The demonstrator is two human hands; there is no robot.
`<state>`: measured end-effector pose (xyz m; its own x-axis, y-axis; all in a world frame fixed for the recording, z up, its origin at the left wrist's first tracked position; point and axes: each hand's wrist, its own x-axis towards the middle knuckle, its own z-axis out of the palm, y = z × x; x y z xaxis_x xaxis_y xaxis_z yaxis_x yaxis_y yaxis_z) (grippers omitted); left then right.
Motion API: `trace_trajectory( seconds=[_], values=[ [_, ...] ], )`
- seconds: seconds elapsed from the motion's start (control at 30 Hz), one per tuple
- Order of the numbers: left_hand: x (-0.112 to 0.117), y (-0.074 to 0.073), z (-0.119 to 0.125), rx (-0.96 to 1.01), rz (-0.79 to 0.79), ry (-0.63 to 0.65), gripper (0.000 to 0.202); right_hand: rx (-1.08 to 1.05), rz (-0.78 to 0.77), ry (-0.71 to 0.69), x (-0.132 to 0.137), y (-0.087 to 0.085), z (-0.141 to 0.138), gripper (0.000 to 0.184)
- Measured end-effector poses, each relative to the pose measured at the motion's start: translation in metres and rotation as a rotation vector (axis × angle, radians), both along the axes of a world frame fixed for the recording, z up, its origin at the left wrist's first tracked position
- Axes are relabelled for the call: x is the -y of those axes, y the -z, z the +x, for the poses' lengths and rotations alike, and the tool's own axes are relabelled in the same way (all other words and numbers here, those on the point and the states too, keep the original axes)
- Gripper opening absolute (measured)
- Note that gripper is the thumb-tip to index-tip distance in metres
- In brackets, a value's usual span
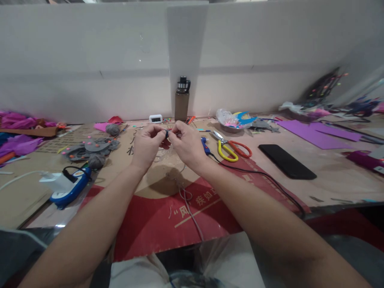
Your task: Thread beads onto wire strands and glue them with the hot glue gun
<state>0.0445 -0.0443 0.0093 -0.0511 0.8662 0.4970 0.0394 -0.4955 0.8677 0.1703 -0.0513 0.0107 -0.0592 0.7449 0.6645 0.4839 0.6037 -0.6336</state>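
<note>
My left hand (147,145) and my right hand (187,143) meet above the middle of the cardboard-covered table (330,176). Both pinch one small dark piece (166,134) between fingertips. A thin grey string (187,204) hangs from under my hands and trails toward me across the red printed cardboard. A blue-handled tool (205,146) with a black cord lies just right of my right hand.
Yellow and orange scissors (232,149), a black phone (286,161), purple sheets (318,134) and a metal bowl (232,127) lie to the right. A bottle (182,100) and small clock (155,118) stand at the back. Grey felt pieces (93,149) and a blue device (70,187) sit left.
</note>
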Motion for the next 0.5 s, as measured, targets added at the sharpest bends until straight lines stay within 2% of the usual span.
trace_trajectory(
  seconds=[0.2, 0.37, 0.5],
  values=[
    [0.000, -0.001, 0.000, -0.009, -0.017, 0.017, 0.007, -0.053, -0.053, -0.002, -0.002, 0.000, 0.001, 0.017],
    [0.000, 0.000, -0.002, 0.009, -0.008, 0.057, 0.007, -0.166, -0.115, -0.064, -0.010, 0.005, 0.003, 0.012],
    [-0.001, 0.001, -0.002, 0.038, 0.007, 0.092, 0.006, -0.227, -0.175, -0.132, -0.012, 0.006, 0.003, 0.015]
  ],
)
